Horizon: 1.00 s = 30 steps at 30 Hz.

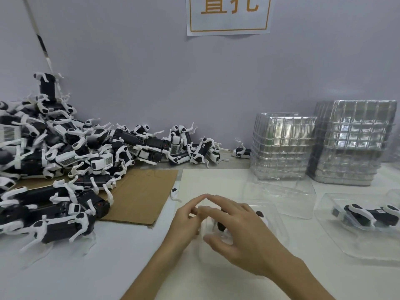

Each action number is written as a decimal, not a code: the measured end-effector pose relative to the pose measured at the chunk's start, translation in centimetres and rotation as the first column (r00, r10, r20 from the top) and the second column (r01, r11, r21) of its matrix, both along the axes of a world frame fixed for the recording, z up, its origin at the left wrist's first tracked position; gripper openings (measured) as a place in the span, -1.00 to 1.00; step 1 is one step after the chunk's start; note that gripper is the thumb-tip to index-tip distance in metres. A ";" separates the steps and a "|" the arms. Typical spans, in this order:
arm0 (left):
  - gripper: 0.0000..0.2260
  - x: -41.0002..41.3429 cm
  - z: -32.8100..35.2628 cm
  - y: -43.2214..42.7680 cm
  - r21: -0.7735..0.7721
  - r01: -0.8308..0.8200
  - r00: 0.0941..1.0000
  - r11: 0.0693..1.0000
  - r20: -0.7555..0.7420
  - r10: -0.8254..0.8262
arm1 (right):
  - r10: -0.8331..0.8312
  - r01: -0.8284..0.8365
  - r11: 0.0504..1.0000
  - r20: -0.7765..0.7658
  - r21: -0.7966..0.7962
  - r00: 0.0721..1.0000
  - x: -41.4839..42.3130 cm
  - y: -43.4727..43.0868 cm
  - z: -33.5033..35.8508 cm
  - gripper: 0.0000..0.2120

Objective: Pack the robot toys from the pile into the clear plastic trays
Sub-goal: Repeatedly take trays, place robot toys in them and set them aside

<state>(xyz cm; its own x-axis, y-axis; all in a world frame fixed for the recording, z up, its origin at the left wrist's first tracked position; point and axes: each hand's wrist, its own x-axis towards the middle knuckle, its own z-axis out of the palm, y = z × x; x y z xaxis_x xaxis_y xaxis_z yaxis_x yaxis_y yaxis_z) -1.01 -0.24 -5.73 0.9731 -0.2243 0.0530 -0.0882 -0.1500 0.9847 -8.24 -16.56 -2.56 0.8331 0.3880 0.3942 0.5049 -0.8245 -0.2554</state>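
Note:
A big pile of black-and-white robot toys (pixel 56 161) covers the left of the table. In front of me lies a clear plastic tray (pixel 279 230) with a robot toy (pixel 220 226) inside, mostly hidden by my hands. My right hand (pixel 242 230) is spread flat over the tray, fingers straight, pressing on it. My left hand (pixel 186 219) touches the tray's left edge with extended fingers, its fingertips meeting those of the right. Another clear tray (pixel 337 239) at the right holds a packed robot toy (pixel 368 215).
Two tall stacks of empty clear trays (pixel 281 148) (pixel 350 144) stand at the back right. A single empty tray (pixel 287 195) lies before them. A brown cardboard sheet (pixel 140 193) lies under the pile's edge, with a loose white part (pixel 174 192) beside it.

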 end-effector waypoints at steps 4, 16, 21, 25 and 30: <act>-0.73 -0.5 0.0 -0.6 -0.072 0.035 0.995 0.997 -0.092 -0.042 | -0.068 0.060 0.994 -0.088 -0.090 0.994 -0.4 -1.2 0.4 -0.50; -0.80 -0.9 -0.3 -1.1 -0.096 0.035 0.991 0.995 -0.121 -0.047 | -0.413 0.413 0.910 -0.099 -0.020 0.905 -3.2 -9.4 -0.4 -0.80; -0.77 -0.8 -0.6 -1.0 -0.133 0.006 0.990 0.991 -0.139 -0.024 | -0.488 0.493 0.869 -0.101 0.029 0.867 -3.4 -11.6 -0.5 -0.78; -0.77 -0.7 -0.8 -1.0 -0.119 0.005 0.991 0.993 -0.135 -0.021 | -0.574 0.582 0.812 -0.117 0.046 0.811 -3.7 -13.7 -0.1 -0.74; -0.77 -0.7 -0.9 -1.0 -0.116 0.009 0.991 0.993 -0.130 -0.024 | -0.665 0.670 0.737 -0.088 0.089 0.742 -3.8 -16.2 0.0 -0.69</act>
<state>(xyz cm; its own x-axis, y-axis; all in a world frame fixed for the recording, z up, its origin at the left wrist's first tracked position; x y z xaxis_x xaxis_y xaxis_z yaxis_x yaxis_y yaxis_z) -1.70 -1.28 -6.66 0.9695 -0.2403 -0.0481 0.0410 -0.0345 0.9986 -12.00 -32.76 -2.54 0.8807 -0.3170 0.3520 -0.1796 -0.9111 -0.3709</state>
